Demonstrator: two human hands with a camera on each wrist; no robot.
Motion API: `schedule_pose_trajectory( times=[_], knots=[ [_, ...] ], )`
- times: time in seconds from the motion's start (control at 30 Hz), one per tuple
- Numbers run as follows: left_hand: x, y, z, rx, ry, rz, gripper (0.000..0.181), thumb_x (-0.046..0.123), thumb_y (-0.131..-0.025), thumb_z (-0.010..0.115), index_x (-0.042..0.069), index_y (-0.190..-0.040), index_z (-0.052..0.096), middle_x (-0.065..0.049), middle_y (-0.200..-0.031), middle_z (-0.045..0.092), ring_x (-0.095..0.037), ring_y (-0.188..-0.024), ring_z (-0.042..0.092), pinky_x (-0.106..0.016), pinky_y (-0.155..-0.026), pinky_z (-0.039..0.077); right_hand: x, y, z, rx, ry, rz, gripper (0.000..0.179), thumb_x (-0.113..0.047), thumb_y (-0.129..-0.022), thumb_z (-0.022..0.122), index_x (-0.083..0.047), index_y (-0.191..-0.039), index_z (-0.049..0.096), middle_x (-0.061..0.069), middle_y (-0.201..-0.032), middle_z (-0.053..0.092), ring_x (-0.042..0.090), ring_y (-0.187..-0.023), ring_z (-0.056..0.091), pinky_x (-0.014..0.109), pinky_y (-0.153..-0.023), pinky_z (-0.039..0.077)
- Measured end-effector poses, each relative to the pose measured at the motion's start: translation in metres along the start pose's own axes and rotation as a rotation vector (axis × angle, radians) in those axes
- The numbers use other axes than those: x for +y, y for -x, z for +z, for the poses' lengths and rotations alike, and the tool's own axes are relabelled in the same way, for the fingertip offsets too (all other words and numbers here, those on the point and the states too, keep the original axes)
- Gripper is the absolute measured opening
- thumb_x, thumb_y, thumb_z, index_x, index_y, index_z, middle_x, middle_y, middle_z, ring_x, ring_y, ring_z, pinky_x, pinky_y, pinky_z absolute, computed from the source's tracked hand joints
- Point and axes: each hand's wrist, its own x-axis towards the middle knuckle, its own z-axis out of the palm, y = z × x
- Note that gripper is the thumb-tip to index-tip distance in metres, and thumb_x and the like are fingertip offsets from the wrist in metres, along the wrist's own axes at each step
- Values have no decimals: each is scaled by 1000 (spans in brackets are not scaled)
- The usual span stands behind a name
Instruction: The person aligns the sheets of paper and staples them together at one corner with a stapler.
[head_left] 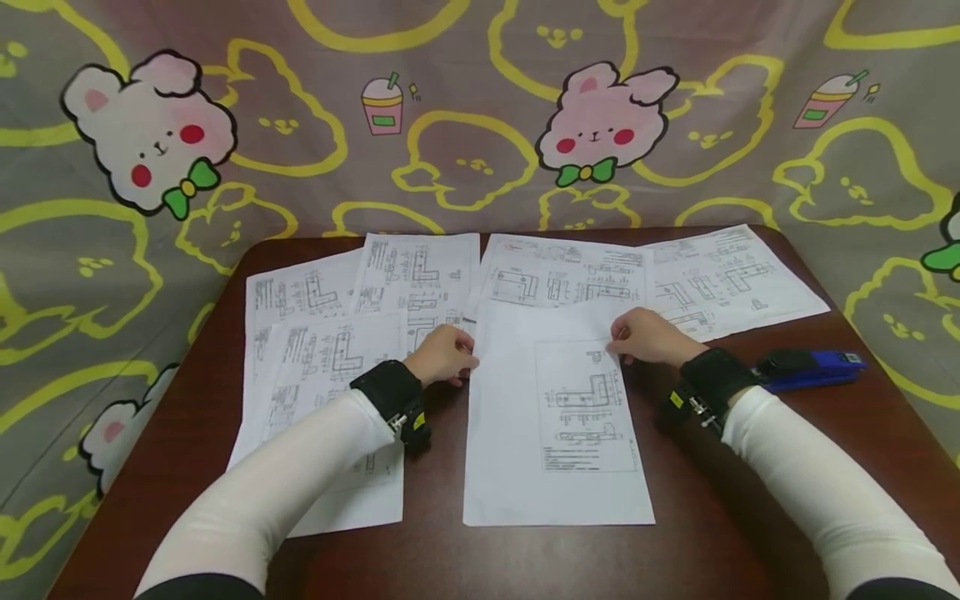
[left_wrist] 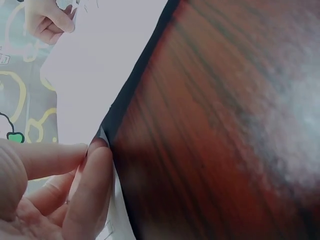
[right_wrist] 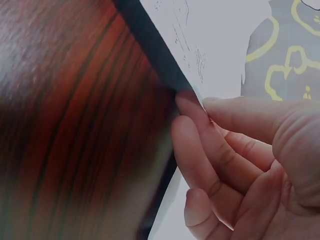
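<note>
A white sheet of paper [head_left: 504, 433] with a technical drawing printed on its right part lies in front of me, its long sides running away from me. My left hand [head_left: 442, 357] pinches its left edge between thumb and fingers; the left wrist view shows the paper's edge [left_wrist: 112, 65] between the fingertips. On the opposite edge, my right hand [head_left: 649, 335] pinches the sheet near its upper right part. In the right wrist view the thumb [right_wrist: 240, 115] presses on top while the other fingers curl underneath. A dark shadow runs along the sheet's edge in both wrist views.
Several more drawing sheets overlap at the back and left, among them a near-left sheet [head_left: 341, 500] and a far-right sheet [head_left: 780, 292]. A blue stapler [head_left: 813, 369] rests beside my right wrist. Behind the dark wooden table [head_left: 420, 558] hangs a patterned cloth [head_left: 465, 100].
</note>
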Motion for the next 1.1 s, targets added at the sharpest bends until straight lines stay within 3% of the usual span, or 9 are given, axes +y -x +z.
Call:
schedule_pose_trajectory(
  times=[0.27, 0.6, 1.1],
  knots=[
    [-7, -1, -5, -16, -26, -7, 24, 0, -88, 64, -9, -110, 60, -13, -80, 63, -18, -66, 63, -30, -56, 55, -6, -3, 5, -8, 19, 5, 10, -13, -92, 66, -3, -91, 67, 6, -74, 61, 20, -64, 57, 30, -59, 41],
    [-8, 0, -10, -7, -98, -5, 7, 1, -86, 65, -2, -87, 59, -10, -68, 62, -17, -60, 62, -29, -51, 53, -13, -9, 13, 14, 51, 39, 14, -16, -92, 67, -3, -96, 68, 6, -74, 61, 19, -65, 57, 30, -61, 41],
    [-5, -2, -9, 5, -182, 13, 17, 2, -83, 71, 2, -76, 56, -8, -63, 62, -15, -56, 61, -27, -50, 52, -10, -12, 16, 61, 63, 59, 15, -17, -88, 71, -3, -94, 67, 6, -73, 63, 20, -64, 57, 31, -59, 42]
  ],
)
